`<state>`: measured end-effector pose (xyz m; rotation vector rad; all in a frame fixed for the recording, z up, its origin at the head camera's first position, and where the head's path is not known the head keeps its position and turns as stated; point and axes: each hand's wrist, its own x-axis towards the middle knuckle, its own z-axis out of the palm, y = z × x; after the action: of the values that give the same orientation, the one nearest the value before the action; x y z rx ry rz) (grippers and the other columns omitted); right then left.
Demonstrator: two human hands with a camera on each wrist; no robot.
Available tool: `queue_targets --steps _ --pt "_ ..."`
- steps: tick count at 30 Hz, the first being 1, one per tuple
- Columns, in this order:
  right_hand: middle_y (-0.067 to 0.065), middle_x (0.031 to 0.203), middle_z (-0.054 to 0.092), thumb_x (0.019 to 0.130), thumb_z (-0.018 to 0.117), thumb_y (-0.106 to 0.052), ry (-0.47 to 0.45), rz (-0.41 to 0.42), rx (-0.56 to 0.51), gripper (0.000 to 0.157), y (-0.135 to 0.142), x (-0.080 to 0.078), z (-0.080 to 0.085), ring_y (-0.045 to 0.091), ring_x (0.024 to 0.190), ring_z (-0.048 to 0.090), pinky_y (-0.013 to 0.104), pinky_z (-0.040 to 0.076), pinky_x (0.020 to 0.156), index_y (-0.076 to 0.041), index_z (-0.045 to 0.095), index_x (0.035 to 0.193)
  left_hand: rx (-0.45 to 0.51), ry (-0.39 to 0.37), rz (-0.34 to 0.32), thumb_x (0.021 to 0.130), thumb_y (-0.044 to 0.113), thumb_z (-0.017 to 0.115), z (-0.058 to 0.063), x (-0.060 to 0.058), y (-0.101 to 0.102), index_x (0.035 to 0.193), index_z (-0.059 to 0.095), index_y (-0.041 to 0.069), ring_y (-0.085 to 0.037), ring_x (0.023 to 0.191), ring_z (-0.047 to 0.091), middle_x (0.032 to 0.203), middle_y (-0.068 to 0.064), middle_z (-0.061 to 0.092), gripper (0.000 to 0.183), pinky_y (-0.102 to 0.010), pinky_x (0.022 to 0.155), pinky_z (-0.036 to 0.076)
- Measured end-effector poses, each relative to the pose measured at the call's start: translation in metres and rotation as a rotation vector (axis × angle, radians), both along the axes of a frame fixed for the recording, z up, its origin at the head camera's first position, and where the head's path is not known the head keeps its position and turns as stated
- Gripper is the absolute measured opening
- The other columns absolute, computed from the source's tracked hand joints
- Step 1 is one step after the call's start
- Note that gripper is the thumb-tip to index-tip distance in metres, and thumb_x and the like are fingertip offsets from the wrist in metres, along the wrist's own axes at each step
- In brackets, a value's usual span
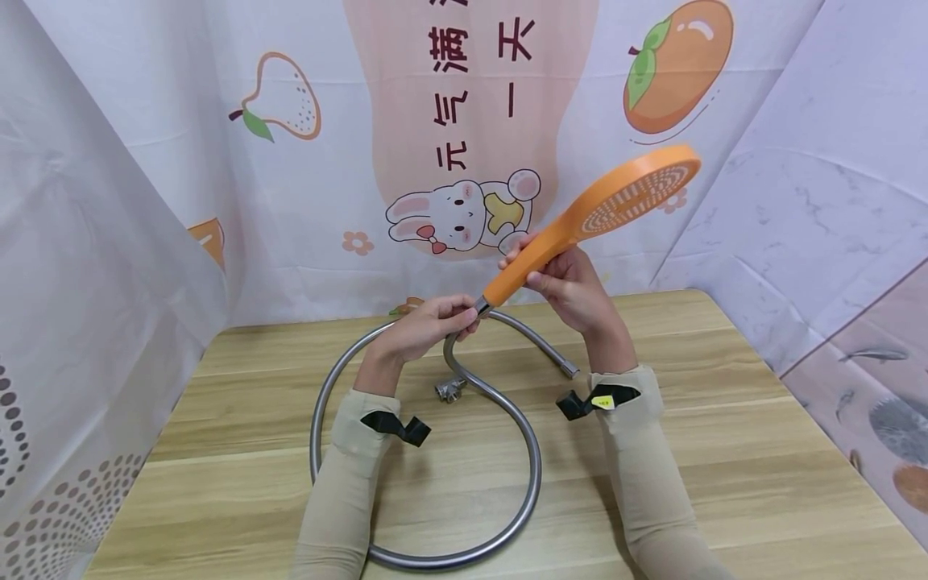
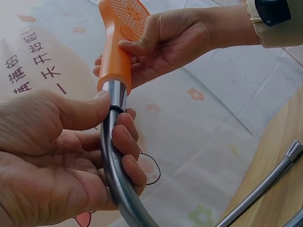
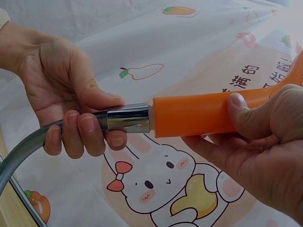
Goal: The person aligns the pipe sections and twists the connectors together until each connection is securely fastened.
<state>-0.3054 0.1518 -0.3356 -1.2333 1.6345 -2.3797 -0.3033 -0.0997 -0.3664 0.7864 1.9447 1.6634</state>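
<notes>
My right hand [image 1: 573, 286] grips the handle of an orange shower head [image 1: 532, 258], which is raised above the table and tilted up to the right, its perforated face showing. At the handle's lower end, my left hand [image 1: 428, 326] pinches the shiny metal end nut [image 3: 129, 117] of a grey shower hose [image 2: 113, 161]. The nut meets the handle's end, with a thin pale ring visible at the joint in the right wrist view. Thumb and curled fingers of the left hand lie around nut and hose. How far the nut is threaded cannot be seen.
The hose loops down over the wooden table [image 1: 652, 451], its other metal end [image 1: 569, 369] lying free near the right forearm. A small metal valve fitting [image 1: 451, 390] lies between the forearms. A printed curtain [image 1: 304, 225] hangs behind the table.
</notes>
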Motion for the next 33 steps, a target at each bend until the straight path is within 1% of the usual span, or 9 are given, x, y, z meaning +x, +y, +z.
queue_targets --steps 4,10,13,15,16,19,25,28,33 --pt "0.010 0.113 0.066 0.093 0.040 0.027 -0.007 -0.006 -0.005 0.039 -0.0001 0.0003 0.0004 0.025 0.112 0.070 0.037 0.056 0.100 0.012 0.048 0.127 -0.003 0.005 0.007 0.109 0.008 0.045 0.0002 -0.0001 0.0002 0.112 0.052 -0.007 -0.016 0.081 0.048 0.090 -0.004 0.054 0.017 -0.028 0.078 0.043" --pt "0.010 0.112 0.066 0.093 0.040 0.027 -0.015 -0.018 -0.002 0.036 0.0001 0.0018 0.0002 0.027 0.113 0.070 0.037 0.055 0.101 0.022 0.038 0.129 0.000 0.005 -0.006 0.109 0.012 0.045 0.0009 0.0015 -0.0010 0.109 0.055 0.001 -0.016 0.082 0.048 0.091 -0.002 0.054 0.015 -0.029 0.080 0.041" --pt "0.010 0.112 0.066 0.093 0.039 0.028 -0.014 -0.020 0.005 0.036 0.0000 0.0015 0.0005 0.026 0.113 0.070 0.037 0.055 0.101 0.018 0.043 0.127 -0.005 0.010 -0.017 0.110 0.015 0.045 0.0012 0.0015 -0.0014 0.108 0.057 0.000 -0.016 0.082 0.047 0.091 -0.002 0.052 0.020 -0.028 0.079 0.040" --pt "0.011 0.113 0.066 0.093 0.040 0.027 -0.011 -0.017 0.004 0.038 -0.0002 0.0012 0.0005 0.025 0.113 0.070 0.037 0.055 0.101 0.013 0.048 0.127 -0.009 0.012 -0.018 0.111 0.018 0.042 0.0009 0.0011 -0.0018 0.112 0.059 -0.002 -0.017 0.083 0.046 0.090 -0.003 0.052 0.026 -0.030 0.080 0.040" --pt "0.011 0.113 0.065 0.093 0.040 0.027 -0.011 -0.014 0.003 0.041 -0.0004 0.0010 0.0004 0.025 0.112 0.070 0.037 0.055 0.101 0.008 0.051 0.127 -0.012 0.008 -0.016 0.111 0.020 0.041 0.0010 0.0011 -0.0016 0.115 0.061 -0.002 -0.017 0.083 0.046 0.090 -0.003 0.051 0.030 -0.031 0.080 0.039" --pt "0.011 0.113 0.065 0.093 0.040 0.028 -0.008 -0.006 -0.007 0.043 -0.0006 0.0008 -0.0002 0.024 0.112 0.070 0.037 0.055 0.101 0.006 0.052 0.127 -0.012 -0.012 -0.004 0.112 0.024 0.037 0.0011 0.0008 -0.0016 0.119 0.062 -0.004 -0.017 0.085 0.046 0.090 -0.003 0.051 0.038 -0.033 0.081 0.038" --pt "0.010 0.113 0.066 0.093 0.039 0.028 -0.014 -0.005 -0.011 0.047 -0.0007 0.0002 -0.0009 0.024 0.112 0.071 0.036 0.055 0.101 -0.001 0.056 0.126 -0.013 -0.018 -0.003 0.112 0.023 0.037 0.0013 0.0005 -0.0019 0.121 0.061 -0.005 -0.017 0.085 0.046 0.090 -0.004 0.050 0.037 -0.033 0.081 0.038" --pt "0.010 0.113 0.065 0.093 0.039 0.028 -0.014 -0.003 -0.010 0.046 -0.0008 -0.0001 -0.0007 0.024 0.112 0.071 0.036 0.055 0.101 0.002 0.055 0.127 -0.012 -0.014 -0.006 0.112 0.022 0.037 0.0007 -0.0002 -0.0021 0.122 0.061 -0.005 -0.016 0.084 0.045 0.090 -0.003 0.050 0.037 -0.031 0.080 0.038" --pt "0.010 0.113 0.065 0.093 0.039 0.028 -0.015 -0.009 -0.003 0.043 -0.0008 0.0004 0.0001 0.025 0.112 0.070 0.036 0.055 0.100 0.005 0.053 0.127 0.013 -0.009 -0.005 0.112 0.018 0.039 -0.0002 -0.0003 -0.0014 0.116 0.060 -0.004 -0.016 0.082 0.046 0.089 -0.002 0.052 0.030 -0.030 0.079 0.039"
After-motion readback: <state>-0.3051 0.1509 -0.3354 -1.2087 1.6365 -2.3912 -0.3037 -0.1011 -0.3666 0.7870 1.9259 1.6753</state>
